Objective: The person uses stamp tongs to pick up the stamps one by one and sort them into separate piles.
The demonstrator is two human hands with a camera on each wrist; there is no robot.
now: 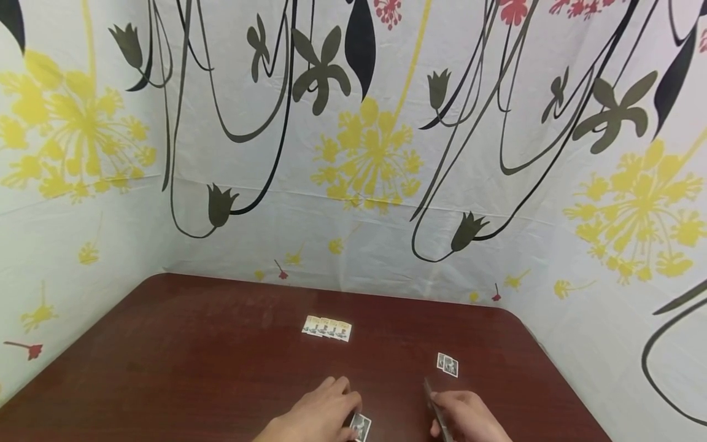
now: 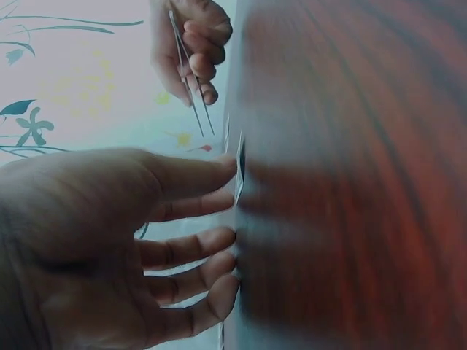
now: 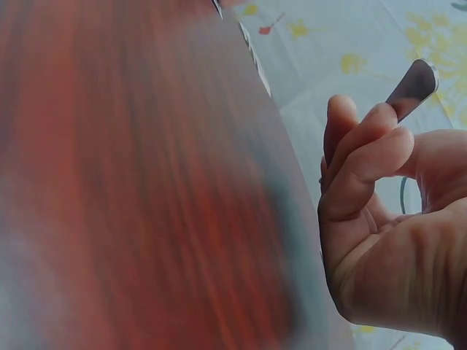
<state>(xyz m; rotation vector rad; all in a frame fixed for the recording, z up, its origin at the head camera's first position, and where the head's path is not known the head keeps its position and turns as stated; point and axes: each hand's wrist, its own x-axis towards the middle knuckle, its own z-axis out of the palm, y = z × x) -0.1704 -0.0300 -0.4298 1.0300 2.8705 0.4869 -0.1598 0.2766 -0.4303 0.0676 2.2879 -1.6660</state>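
Observation:
My left hand (image 1: 320, 414) is low over the table, its thumb and index fingertips at the edges of a small black-and-white picture card (image 1: 361, 426). In the left wrist view that card (image 2: 239, 182) shows edge-on, bent, with a dark gap under it; the other fingertips are at the tabletop. My right hand (image 1: 466, 414) grips metal tweezers (image 1: 440, 417), fingers wrapped around them. Their two tips stand apart with nothing between them in the left wrist view. Beyond the right hand lie two overlapping black-and-white cards (image 1: 450, 366).
Several overlapping cards with yellow tops (image 1: 327, 329) lie in a row farther back on the dark red-brown table (image 1: 193, 356). A white cloth (image 1: 342, 159) printed with flowers hangs around the back and sides of the table.

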